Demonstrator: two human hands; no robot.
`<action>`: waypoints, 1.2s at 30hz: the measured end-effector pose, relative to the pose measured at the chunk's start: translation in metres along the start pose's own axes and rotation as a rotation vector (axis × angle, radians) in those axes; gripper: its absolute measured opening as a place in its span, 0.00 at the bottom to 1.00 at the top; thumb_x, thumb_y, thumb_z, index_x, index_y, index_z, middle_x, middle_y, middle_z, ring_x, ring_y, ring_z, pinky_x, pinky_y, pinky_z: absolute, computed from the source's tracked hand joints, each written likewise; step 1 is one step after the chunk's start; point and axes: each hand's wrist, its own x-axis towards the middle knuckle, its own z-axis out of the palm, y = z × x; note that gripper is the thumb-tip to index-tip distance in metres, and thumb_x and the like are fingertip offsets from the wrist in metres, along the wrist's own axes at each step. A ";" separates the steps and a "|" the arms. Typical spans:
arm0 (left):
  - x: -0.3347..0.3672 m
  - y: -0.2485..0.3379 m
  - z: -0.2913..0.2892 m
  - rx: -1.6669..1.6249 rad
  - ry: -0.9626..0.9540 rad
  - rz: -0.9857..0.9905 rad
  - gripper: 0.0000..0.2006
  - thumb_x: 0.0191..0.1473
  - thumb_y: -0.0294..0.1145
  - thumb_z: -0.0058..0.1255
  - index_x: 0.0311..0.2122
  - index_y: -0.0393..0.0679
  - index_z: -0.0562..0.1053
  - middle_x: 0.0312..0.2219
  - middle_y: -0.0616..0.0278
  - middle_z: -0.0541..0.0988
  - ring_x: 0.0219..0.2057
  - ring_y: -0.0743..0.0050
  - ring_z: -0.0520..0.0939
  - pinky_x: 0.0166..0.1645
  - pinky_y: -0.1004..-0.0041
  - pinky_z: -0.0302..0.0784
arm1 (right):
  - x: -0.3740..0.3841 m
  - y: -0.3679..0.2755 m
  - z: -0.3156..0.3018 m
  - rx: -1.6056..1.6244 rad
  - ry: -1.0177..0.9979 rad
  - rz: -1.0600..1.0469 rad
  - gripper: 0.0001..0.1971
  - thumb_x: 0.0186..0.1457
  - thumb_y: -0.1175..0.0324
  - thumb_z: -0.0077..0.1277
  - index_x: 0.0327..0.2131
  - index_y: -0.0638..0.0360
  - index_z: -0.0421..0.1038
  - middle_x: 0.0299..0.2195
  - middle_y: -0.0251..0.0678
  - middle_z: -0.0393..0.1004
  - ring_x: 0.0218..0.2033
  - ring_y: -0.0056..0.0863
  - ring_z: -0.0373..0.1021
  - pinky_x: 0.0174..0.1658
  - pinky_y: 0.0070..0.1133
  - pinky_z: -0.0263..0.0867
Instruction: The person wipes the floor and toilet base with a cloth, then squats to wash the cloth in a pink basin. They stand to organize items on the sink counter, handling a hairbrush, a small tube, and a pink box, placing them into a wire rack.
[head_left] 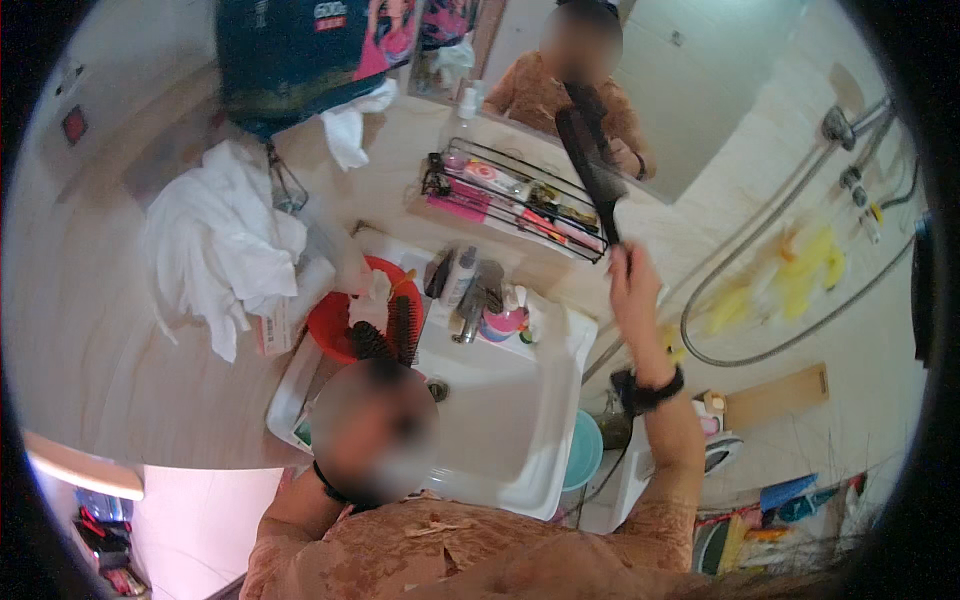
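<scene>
My right hand (635,285) is raised in front of the wall shelf and mirror, fingers wrapped round the handle of a long black comb (590,165). The comb points up and to the left, overlapping the mirror's lower part. A dark band circles my right wrist. Low at the left, over the sink's near left side, my left hand (372,430) is smeared by a blur, so its fingers cannot be made out. Just beyond it, a black round hairbrush (372,342) and a second dark brush (405,325) lean in a red basket (330,325).
The white sink (490,420) has a tap (472,318), a pump bottle (503,318) and a white bottle (459,277) behind it. A wire shelf (520,200) holds toiletries below the mirror (700,90). White towels (225,240) hang left; a shower hose (770,225) loops right.
</scene>
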 end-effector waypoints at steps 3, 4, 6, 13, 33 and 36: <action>-0.004 0.017 0.025 0.052 -0.041 0.048 0.14 0.48 0.24 0.48 0.42 0.42 0.64 0.34 0.58 0.71 0.35 0.66 0.73 0.39 0.66 0.72 | -0.084 -0.045 0.017 0.372 -0.497 0.295 0.07 0.57 0.67 0.39 0.31 0.60 0.60 0.20 0.33 0.65 0.19 0.21 0.66 0.25 0.22 0.62; -0.007 0.022 0.035 -0.101 -0.074 0.009 0.14 0.49 0.24 0.47 0.42 0.42 0.64 0.37 0.56 0.71 0.37 0.64 0.74 0.42 0.64 0.72 | -0.108 -0.058 0.025 0.420 -0.695 0.449 0.08 0.57 0.65 0.37 0.32 0.59 0.60 0.18 0.34 0.66 0.18 0.23 0.66 0.25 0.22 0.63; -0.012 0.029 0.054 -0.451 -0.129 -0.081 0.14 0.50 0.24 0.47 0.43 0.41 0.64 0.42 0.52 0.71 0.43 0.59 0.73 0.48 0.62 0.70 | -0.146 -0.079 0.037 0.382 -0.891 0.384 0.11 0.58 0.61 0.35 0.32 0.59 0.60 0.16 0.35 0.66 0.17 0.26 0.66 0.22 0.25 0.63; -0.017 0.037 0.058 -0.299 0.026 -0.223 0.08 0.47 0.29 0.50 0.32 0.36 0.69 0.27 0.56 0.75 0.31 0.64 0.78 0.31 0.71 0.75 | -0.123 -0.105 0.052 0.058 -1.252 -0.454 0.14 0.56 0.57 0.39 0.32 0.57 0.67 0.20 0.41 0.70 0.20 0.40 0.68 0.23 0.30 0.64; -0.060 0.047 -0.004 0.115 0.104 -0.197 0.05 0.43 0.25 0.53 0.28 0.39 0.71 0.20 0.62 0.74 0.21 0.74 0.75 0.25 0.78 0.69 | 0.163 -0.126 0.151 -0.350 -0.293 0.056 0.29 0.40 0.41 0.51 0.31 0.62 0.73 0.27 0.49 0.73 0.33 0.43 0.71 0.37 0.32 0.66; -0.063 0.051 -0.008 0.108 0.118 -0.208 0.04 0.43 0.24 0.53 0.27 0.39 0.71 0.19 0.62 0.74 0.22 0.74 0.74 0.26 0.78 0.69 | 0.163 -0.128 0.146 -0.272 -0.093 -0.035 0.26 0.41 0.44 0.52 0.31 0.61 0.73 0.25 0.50 0.73 0.31 0.42 0.71 0.36 0.32 0.65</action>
